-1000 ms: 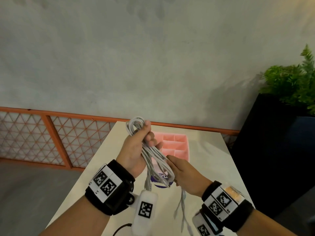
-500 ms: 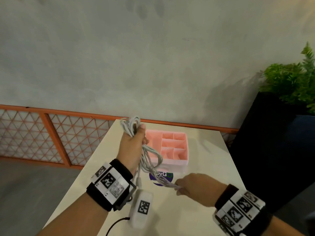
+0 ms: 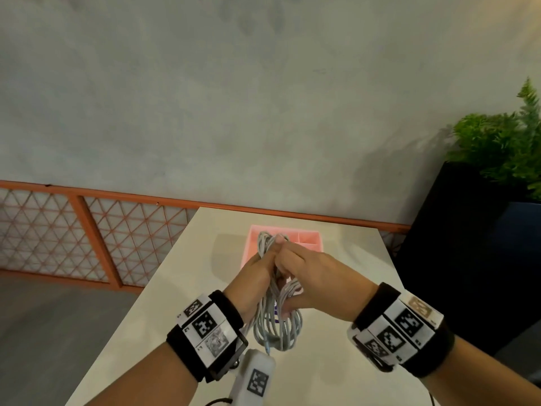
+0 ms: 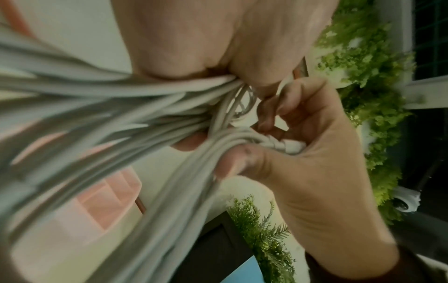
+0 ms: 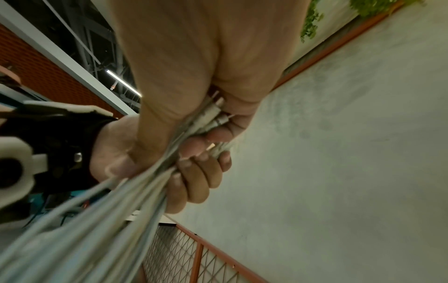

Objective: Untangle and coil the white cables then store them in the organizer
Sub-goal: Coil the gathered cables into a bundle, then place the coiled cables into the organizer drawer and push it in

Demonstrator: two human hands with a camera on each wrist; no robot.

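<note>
A bundle of white cables [image 3: 278,323] hangs in long loops over the table, in front of the pink organizer [image 3: 311,240]. My left hand [image 3: 268,253] grips the top of the bundle, its fingers curled round the strands [image 5: 97,229]. Pressed against it from the right, my right hand [image 3: 285,276] curls its fingers round the same cables. In the left wrist view the right hand [image 4: 274,134] pinches strands with a white connector end [image 4: 290,148] against its palm. The organizer [image 4: 101,201] shows several compartments, partly hidden by the hands and cables.
The pale table [image 3: 181,288] ends at a grey wall with an orange mesh railing [image 3: 87,224] on the left. A black planter [image 3: 456,259] with a green plant [image 3: 497,148] stands to the right of the table.
My right hand has come up from the lower right, where it held one strand out, and now meets the left hand at the bundle. The bundle has shifted right, in front of the organizer.
</note>
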